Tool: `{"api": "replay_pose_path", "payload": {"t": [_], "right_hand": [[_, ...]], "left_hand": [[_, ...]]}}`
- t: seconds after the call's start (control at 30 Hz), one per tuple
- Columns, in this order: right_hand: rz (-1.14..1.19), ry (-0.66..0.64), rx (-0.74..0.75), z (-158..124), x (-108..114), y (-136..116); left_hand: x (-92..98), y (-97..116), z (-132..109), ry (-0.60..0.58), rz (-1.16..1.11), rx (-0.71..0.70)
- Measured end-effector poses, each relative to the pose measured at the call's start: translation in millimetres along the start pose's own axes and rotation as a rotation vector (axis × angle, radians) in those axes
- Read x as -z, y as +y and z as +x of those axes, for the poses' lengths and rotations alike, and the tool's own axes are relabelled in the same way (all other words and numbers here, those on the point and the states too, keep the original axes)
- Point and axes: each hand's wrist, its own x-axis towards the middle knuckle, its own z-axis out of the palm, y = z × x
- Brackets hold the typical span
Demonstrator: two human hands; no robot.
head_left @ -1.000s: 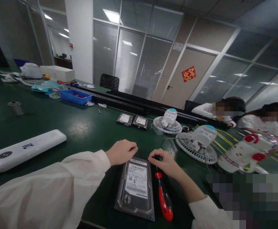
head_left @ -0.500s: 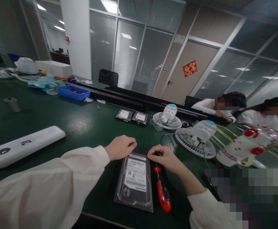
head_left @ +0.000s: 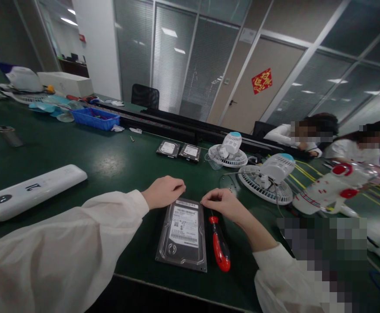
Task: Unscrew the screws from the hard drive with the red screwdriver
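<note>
Green surface (head_left: 111, 165). Drive (head_left: 183, 230) lies flat near the edge, label up, unmoved in the last second. Left hand (head_left: 163, 191) is curled at its far-left corner, nothing seen in it. Right hand (head_left: 222, 204) is pinched at the far-right corner; contents cannot be told. Screwdriver (head_left: 220, 248) lies just right of the drive.

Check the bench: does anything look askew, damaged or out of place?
The nearer fan and farther fan, right of the hard drive, lie grille-down rather than upright. The hard drive itself lies flat, with the red screwdriver beside it; nothing else stands out.
</note>
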Motion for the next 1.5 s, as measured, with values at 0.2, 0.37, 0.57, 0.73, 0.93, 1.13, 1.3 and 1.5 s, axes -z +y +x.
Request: {"api": "replay_pose_path", "payload": {"t": [0.2,0.37,0.57,0.73,0.93,1.13,1.3,1.5], "right_hand": [[-0.014,-0.004,0.006,-0.1,-0.4,-1.3],[-0.026,-0.038,0.049,-1.2,0.6,-1.9],[-0.053,-0.047,0.114,-2.1,-0.1,-3.0],[-0.068,-0.023,0.105,-1.9,1.2,-1.9],[-0.060,0.000,0.055,-2.3,1.5,-2.2],[-0.045,0.018,0.027,-2.9,0.0,-1.3],[-0.042,0.013,0.027,-1.1,-1.8,0.3],[-0.100,0.038,0.068,-1.5,-5.0,-1.5]], "left_hand": [[1.1,1.7,-0.6,-0.009,-0.001,0.009],[1.4,2.4,-1.0,-0.008,0.005,0.014],[2.3,2.5,-1.4,-0.016,0.004,0.012],[2.8,2.5,-1.6,-0.019,0.001,0.009],[1.7,1.2,-1.2,-0.031,-0.005,0.007],[0.3,0.3,-0.4,-0.039,-0.011,0.010],[0.7,1.2,-0.4,-0.041,-0.008,0.017],[-0.2,-0.4,-0.4,-0.043,-0.013,0.013]]}}
